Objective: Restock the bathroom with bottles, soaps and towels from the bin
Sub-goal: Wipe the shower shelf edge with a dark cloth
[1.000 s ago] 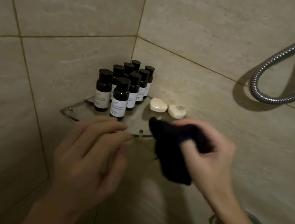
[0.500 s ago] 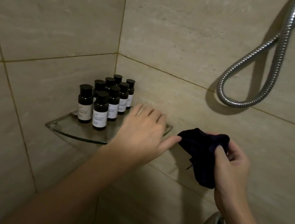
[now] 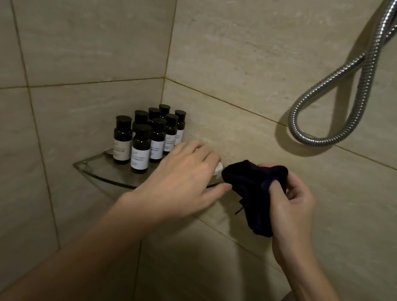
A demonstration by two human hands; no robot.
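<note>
A tiled shower corner is shown from above in dim light. At centre left of the frame, a glass corner shelf [image 3: 99, 173] is fixed where the two walls meet. Eight small dark bottles [image 3: 140, 148] with white labels are stood upright in a tight cluster at the back of the shelf.

The left hand [image 3: 181, 181] is laid palm down over the right part of the shelf, fingers loosely spread; whether anything is gripped beneath it cannot be told. A sliver of a pale soap [image 3: 218, 168] is seen just past its fingertips.

The right hand [image 3: 290, 205], at centre right, is closed around a bunched dark cloth [image 3: 252, 185], which is held in the air just beside the shelf's right end, clear of the glass.

A metal shower hose [image 3: 332, 99] is looped on the wall at upper right.

The bottles appear to be already stocked and soap to be set out. The bin is not in view, and no towels can be seen placed, so that part is judged to remain.
</note>
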